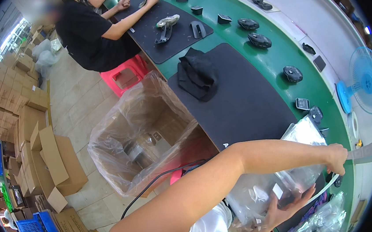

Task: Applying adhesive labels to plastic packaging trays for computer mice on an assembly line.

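My left arm reaches across to the right, where my left hand (pixel 336 158) is closed beside the green bench. A narrow white strip (pixel 326 187) runs from its fingers down toward my right hand. A translucent greyish band (pixel 368 150) also extends right from it; whether I grip that too is unclear. My right hand (pixel 287 209) lies lower, its fingers stretched and spread against a clear plastic bag (pixel 252 194). A small white label (pixel 277 190) shows on the clear plastic. Behind my forearm are silvery plastic bags (pixel 306 132), partly hidden.
A black cloth (pixel 198 75) lies on the dark mat (pixel 242 106). Several black devices (pixel 259 40) line the green bench (pixel 274 59). Left of the bench stands a lined carton (pixel 104 145). A co-worker (pixel 94 31) sits beyond; a blue fan (pixel 362 78) stands right.
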### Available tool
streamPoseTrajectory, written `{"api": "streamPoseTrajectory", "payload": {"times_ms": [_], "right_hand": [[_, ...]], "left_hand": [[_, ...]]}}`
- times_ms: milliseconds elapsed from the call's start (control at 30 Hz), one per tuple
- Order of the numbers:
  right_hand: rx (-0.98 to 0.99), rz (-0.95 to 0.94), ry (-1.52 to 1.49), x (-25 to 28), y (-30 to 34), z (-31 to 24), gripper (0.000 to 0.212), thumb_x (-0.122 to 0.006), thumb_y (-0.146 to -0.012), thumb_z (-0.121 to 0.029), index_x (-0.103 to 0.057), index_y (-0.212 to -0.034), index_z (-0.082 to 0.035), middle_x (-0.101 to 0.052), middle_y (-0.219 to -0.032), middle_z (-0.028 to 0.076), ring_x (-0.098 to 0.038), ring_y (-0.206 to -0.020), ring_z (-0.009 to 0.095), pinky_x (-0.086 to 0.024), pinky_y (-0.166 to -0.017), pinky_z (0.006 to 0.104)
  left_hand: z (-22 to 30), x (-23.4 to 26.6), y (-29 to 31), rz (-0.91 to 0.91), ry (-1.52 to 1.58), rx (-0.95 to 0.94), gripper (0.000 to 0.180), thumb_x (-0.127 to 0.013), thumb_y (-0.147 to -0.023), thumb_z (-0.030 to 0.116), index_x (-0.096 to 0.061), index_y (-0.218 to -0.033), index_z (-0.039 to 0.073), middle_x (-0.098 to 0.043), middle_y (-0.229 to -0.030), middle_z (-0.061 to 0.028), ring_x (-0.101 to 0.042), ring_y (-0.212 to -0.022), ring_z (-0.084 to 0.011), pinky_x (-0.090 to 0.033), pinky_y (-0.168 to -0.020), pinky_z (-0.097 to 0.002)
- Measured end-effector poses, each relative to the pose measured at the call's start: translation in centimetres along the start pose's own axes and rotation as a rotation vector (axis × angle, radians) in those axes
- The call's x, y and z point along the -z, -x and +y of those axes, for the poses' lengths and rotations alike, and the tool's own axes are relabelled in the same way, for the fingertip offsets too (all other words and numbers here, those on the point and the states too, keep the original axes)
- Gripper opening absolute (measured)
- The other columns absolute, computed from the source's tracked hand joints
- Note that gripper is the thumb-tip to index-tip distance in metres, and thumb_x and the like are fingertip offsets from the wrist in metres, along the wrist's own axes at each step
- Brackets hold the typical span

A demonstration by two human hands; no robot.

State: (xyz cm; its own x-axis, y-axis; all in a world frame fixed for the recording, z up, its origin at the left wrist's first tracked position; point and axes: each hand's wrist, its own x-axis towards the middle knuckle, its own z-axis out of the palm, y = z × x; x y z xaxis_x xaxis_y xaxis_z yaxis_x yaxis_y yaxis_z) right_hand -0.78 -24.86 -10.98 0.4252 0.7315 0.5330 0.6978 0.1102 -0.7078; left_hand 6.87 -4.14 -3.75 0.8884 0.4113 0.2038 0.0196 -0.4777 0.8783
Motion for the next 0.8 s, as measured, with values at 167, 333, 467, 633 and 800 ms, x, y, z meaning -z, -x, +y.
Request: {"api": "streamPoseTrajectory", "payload": {"times_ms": [167, 333, 467, 633, 800], "right_hand": [[-0.02, 0.03, -0.052, 0.1, -1.8, 2.0, 0.103, -0.084, -0.074, -0.044, -0.031, -0.151, -0.002, -0.038, -0.152, 0.018, -0.042, -0.136, 0.029, -0.038, -0.109, 0.0422], [-0.099, 0.108, 0.165, 0.7, 0.8, 7.7, 0.076, -0.073, -0.09, -0.029, -0.036, -0.144, 0.01, -0.062, -0.12, 0.021, -0.066, -0.096, 0.022, -0.053, -0.084, 0.0321], [-0.059, 0.085, -0.13, -0.4, -0.2, 7.8, 0.047, -0.068, -0.094, -0.026, -0.056, -0.124, 0.009, -0.065, -0.099, 0.01, -0.06, -0.081, 0.013, -0.048, -0.072, 0.0265], [-0.187, 0.17, -0.3, -0.5, -0.4, 9.1, 0.039, -0.067, -0.095, -0.026, -0.06, -0.114, 0.007, -0.063, -0.092, 0.006, -0.055, -0.076, 0.01, -0.044, -0.068, 0.025], [-0.366, 0.008, -0.409, -1.0, -2.6, 4.1, 0.035, -0.061, -0.097, -0.025, -0.061, -0.102, 0.01, -0.065, -0.091, 0.008, -0.057, -0.08, 0.017, -0.047, -0.081, 0.032]], "left_hand": [[0.8, 0.5, 1.1, 0.111, 0.158, -0.023, 0.026, -0.064, -0.069, 0.025, -0.069, -0.063, 0.0, -0.067, -0.062, -0.0154, -0.07, -0.069, -0.0285, -0.056, -0.067, -0.0384], [5.8, 0.0, 4.8, 0.2, 0.189, -0.421, 0.021, -0.068, -0.065, 0.019, -0.065, -0.067, -0.001, -0.062, -0.059, -0.0199, -0.066, -0.061, -0.0375, -0.052, -0.058, -0.0454], [10.5, -2.8, 10.3, 0.149, -0.179, -0.66, 0.039, -0.073, -0.062, 0.037, -0.069, -0.075, 0.001, -0.066, -0.064, -0.0172, -0.067, -0.064, -0.0373, -0.056, -0.063, -0.0441], [14.2, 1.8, 16.9, -0.146, -0.187, -0.632, 0.027, -0.059, -0.085, 0.023, -0.058, -0.102, 0.002, -0.069, -0.085, -0.018, -0.067, -0.08, -0.0412, -0.053, -0.068, -0.0518], [7.7, -2.9, 2.7, 0.267, -0.357, -0.518, 0.047, -0.07, -0.073, 0.042, -0.064, -0.091, 0.0, -0.069, -0.08, -0.0169, -0.068, -0.074, -0.0353, -0.055, -0.068, -0.0454]]}}
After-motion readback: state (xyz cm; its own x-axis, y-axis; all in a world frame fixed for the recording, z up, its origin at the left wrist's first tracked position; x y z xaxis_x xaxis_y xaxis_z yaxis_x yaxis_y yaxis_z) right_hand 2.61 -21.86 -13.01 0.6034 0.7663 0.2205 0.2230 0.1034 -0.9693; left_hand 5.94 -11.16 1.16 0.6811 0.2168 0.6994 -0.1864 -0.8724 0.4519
